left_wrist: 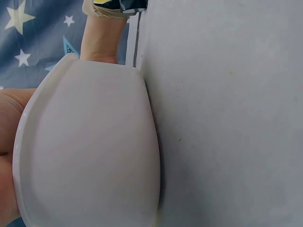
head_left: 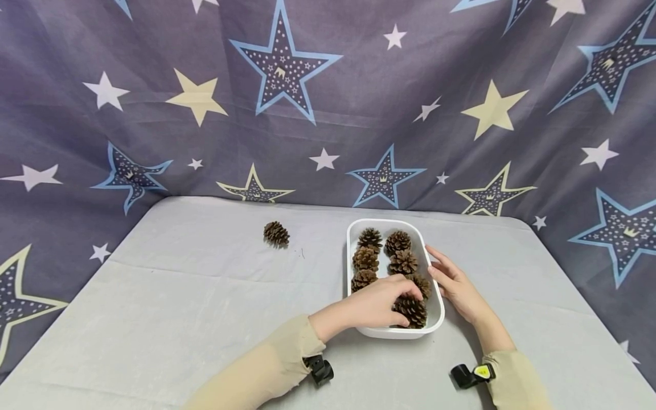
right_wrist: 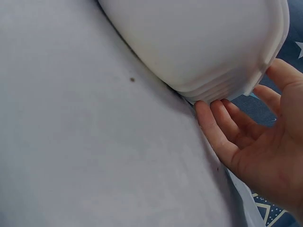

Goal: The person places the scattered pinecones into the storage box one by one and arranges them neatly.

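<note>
A white plastic tray (head_left: 353, 221) holds brown pine cones in two columns. At its near right corner my left hand (head_left: 376, 302) reaches over the rim, thumb and fingers curled round a pine cone (head_left: 411, 312). This hand partly covers the pine cone behind it (head_left: 421, 285). Along the tray's right side lies my right hand (head_left: 461, 287), thumb and forefinger at the rim. In the right wrist view, the extended fingers (right_wrist: 215, 137) touch the tray's outer wall (right_wrist: 189, 42). The left wrist view shows mostly the tray wall (left_wrist: 90, 142), with part of the left hand (left_wrist: 7, 165) beyond the rim.
One more pine cone (head_left: 277, 234) lies on the grey-white tabletop (head_left: 205, 296), left of the tray, with tiny dark bits beside it. A dark curtain with stars (head_left: 348, 102) hangs behind the table. Each wrist wears a black camera mount (head_left: 319, 370).
</note>
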Tool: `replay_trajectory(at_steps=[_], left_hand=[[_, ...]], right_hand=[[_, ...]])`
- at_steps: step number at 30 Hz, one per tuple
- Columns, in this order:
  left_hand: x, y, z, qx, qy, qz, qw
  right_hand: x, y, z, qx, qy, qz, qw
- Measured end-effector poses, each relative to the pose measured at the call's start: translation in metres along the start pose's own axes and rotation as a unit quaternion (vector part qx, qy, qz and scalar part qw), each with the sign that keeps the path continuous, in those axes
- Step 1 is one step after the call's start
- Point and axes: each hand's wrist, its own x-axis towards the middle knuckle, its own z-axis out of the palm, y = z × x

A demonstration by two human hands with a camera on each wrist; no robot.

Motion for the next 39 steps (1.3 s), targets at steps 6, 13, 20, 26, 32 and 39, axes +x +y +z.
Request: replay_trajectory(at_steps=[6,13,20,26,32,39], left_hand=[[0.0018,-0.0012,0.0016,-0.005,-0.003,0.003,1.0000],[0.0024,-0.0008,0.0004,0.002,-0.013,0.006,0.9999],[0.0014,-0.0011,0.0001,0.011,-0.011,0.021,0.9997],[0.0009,0.0004,-0.0010,-0.002,-0.014,0.016,0.9998],[0.0009,0.0014,-0.0013,-0.007,-0.013,0.004,0.9999],[-0.0023,-0.0018,-0.0033,-0.008,0.006,0.004,0.9999]], right_hand=[[-0.0002,0.0004,-0.0009,-0.003,0.001,0.000,1.0000],[0.0003,0.0012,-0.0015,-0.004,0.001,-0.003,1.0000],[0.0006,0.0014,-0.0014,-0.006,0.001,-0.005,1.0000],[-0.0001,0.0010,-0.0020,-0.005,0.001,-0.005,1.0000],[-0.0004,0.0012,-0.0021,-0.003,0.002,-0.005,1.0000],[-0.0004,0.0016,-0.0010,-0.002,0.000,-0.010,1.0000]])
